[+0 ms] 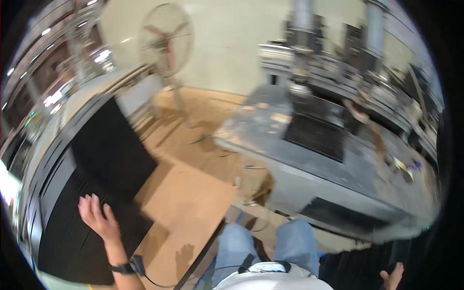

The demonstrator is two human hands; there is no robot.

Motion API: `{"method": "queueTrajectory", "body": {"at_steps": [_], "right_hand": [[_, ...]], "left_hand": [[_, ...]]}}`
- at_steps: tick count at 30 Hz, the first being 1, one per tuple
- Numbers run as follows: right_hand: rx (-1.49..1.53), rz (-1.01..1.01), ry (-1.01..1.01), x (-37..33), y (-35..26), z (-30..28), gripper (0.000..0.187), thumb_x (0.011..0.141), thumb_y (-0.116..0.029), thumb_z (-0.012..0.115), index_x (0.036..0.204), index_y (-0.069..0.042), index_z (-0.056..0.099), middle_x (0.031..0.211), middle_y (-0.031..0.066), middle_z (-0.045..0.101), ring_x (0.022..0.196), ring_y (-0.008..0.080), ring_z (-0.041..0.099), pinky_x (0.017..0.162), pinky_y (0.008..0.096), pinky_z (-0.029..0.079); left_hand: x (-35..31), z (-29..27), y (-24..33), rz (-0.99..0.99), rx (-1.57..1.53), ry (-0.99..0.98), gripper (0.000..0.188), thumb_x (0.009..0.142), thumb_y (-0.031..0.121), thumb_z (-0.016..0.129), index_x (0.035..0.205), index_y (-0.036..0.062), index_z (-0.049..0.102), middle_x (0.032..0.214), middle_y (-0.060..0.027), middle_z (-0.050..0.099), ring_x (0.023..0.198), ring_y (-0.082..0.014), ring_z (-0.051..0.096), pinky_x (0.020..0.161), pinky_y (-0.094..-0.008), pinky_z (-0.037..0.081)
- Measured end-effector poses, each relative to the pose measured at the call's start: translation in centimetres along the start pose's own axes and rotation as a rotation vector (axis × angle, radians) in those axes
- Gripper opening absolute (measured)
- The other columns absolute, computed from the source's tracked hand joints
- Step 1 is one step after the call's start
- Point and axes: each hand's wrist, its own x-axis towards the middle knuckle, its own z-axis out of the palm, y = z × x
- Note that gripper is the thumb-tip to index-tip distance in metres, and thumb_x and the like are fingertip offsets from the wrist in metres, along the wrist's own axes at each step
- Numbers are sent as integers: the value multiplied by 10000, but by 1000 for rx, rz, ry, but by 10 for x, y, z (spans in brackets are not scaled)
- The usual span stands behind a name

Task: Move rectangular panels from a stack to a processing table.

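Resting flat with fingers spread, my left hand lies open on the black mat, which covers the wooden board beside me. Low at the frame's edge, my right hand is open, holding nothing.

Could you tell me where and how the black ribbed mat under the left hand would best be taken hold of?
Probably by the near right corner of the black ribbed mat, where it overhangs the tan board. It lies flat, so the left hand's fingers could likely slide under from the right.
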Motion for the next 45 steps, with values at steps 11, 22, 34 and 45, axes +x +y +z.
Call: {"method": "queueTrajectory", "body": {"at_steps": [11,22,34,45], "right_hand": [[347,-180,723,-58,-79,9,549,582,95,576,1123,9,599,963,174,531,915,351,535,821,415,443],[564,-949,868,150,-277,-83,404,706,36,561,1084,-84,633,1075,98,656,1001,285,634,890,387,516],[607,-991,454,265,-453,-46,504,811,-219,656,1259,-19,542,1323,162,531,1253,336,467,1040,411,383],[462,-941,402,247,-462,-68,573,811,-201,672,1316,-9,483,1387,166,465,1327,360,366,1093,431,300]], "left_hand": [[78,102,551,455,-1230,-433,548,850,394,632,1300,102,519,1379,-108,449,1348,-308,329,1097,-536,253],[41,74,495,528,-1203,-429,589,755,398,691,1231,81,550,1060,-87,539,1090,-270,483,1013,-479,369],[65,-53,136,701,-480,-167,217,754,104,687,964,146,649,923,-27,608,780,-156,585,725,-287,520],[78,-101,-113,85,335,-307,381,692,75,683,1063,108,600,952,-29,599,903,-236,563,752,-358,474]]}}
